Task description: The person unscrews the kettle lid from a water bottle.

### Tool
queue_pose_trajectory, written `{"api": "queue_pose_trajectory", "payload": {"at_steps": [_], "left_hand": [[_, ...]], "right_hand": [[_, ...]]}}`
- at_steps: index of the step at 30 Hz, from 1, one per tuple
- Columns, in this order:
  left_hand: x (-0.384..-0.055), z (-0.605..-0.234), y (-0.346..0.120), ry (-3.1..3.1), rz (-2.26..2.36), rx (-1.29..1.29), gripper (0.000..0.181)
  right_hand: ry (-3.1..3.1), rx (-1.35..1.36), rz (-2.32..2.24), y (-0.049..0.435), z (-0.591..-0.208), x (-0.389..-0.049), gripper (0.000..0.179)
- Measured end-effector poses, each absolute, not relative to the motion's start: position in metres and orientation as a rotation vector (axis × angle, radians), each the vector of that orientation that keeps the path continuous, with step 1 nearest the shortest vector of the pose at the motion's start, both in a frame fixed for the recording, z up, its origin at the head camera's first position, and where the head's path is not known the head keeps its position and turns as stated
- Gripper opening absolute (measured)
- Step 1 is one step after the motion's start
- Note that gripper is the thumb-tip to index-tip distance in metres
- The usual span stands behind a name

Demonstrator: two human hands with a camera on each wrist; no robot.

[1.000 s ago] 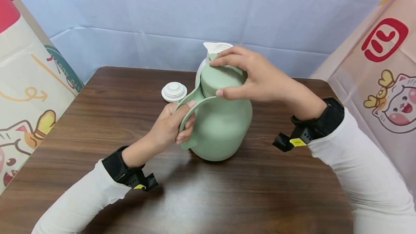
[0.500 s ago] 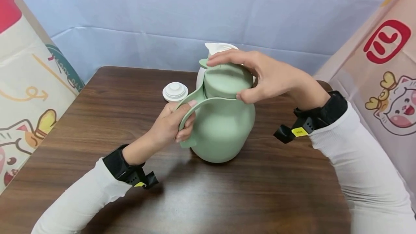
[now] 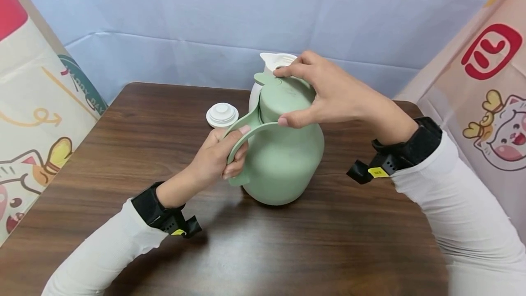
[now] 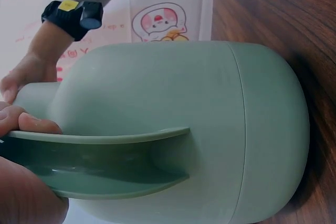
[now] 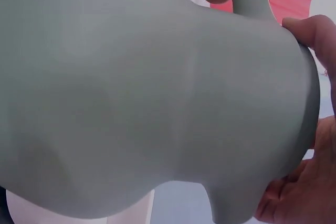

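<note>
A sage-green vacuum jug (image 3: 283,163) stands upright on the table in the head view. My left hand (image 3: 218,154) grips its handle (image 4: 126,169), the thumb lying on top. Over the jug's round green lid (image 3: 285,99) is my right hand (image 3: 333,92), its thumb at the near rim and its fingers at the far side. The right wrist view has the thumb (image 5: 310,27) against the rim; the other fingers are partly hidden. A small tab (image 3: 263,78) sticks out from the lid's far left.
Behind the green jug stands a white jug (image 3: 277,60), mostly hidden, with its spout showing. A round white stopper (image 3: 222,114) lies on the brown table (image 3: 156,127) to the left. A pale cloth (image 3: 185,22) hangs behind, with printed sheets at both sides.
The lid turned counterclockwise, its tab swinging left, as my right thumb moved right. Since then the right thumb has come back left along the rim. My left hand keeps its grip on the handle.
</note>
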State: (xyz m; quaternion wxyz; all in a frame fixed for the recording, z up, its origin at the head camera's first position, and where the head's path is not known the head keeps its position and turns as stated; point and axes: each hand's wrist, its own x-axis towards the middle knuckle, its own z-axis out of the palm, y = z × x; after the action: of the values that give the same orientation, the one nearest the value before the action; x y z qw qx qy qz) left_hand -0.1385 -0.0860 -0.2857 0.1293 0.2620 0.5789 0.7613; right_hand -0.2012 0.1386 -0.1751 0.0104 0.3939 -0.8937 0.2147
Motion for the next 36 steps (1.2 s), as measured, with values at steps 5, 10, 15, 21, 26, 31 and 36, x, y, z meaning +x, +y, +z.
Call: {"api": "queue_pose_trajectory", "payload": {"at_steps": [5,10,15,21,26,31,36], "left_hand": [[-0.138,-0.285,-0.086,1.677,2.217,0.746,0.046],[-0.138,-0.284,-0.085,1.682,2.207,0.759,0.046],[-0.138,-0.284,-0.085,1.677,2.208,0.763,0.046],[-0.137,-0.284,-0.085,1.691,2.205,0.748,0.046],[-0.138,-0.286,-0.086,1.696,2.209,0.752,0.046],[-0.138,-0.287,-0.086,1.691,2.209,0.774,0.046],[-0.139,-0.286,-0.086,1.687,2.214,0.787,0.046]], "right_hand": [[-2.707,1.381,0.876,0.146,-0.176,-0.204,0.072],[-2.64,1.53,0.987,0.152,-0.176,-0.206,0.072],[-2.61,1.615,0.961,0.152,-0.177,-0.207,0.07],[-2.65,1.498,0.873,0.153,-0.176,-0.204,0.072],[-2.701,1.354,0.832,0.157,-0.176,-0.2,0.068],[-2.693,1.458,0.946,0.163,-0.176,-0.2,0.062],[-2.636,1.568,1.196,0.171,-0.175,-0.203,0.058]]}}
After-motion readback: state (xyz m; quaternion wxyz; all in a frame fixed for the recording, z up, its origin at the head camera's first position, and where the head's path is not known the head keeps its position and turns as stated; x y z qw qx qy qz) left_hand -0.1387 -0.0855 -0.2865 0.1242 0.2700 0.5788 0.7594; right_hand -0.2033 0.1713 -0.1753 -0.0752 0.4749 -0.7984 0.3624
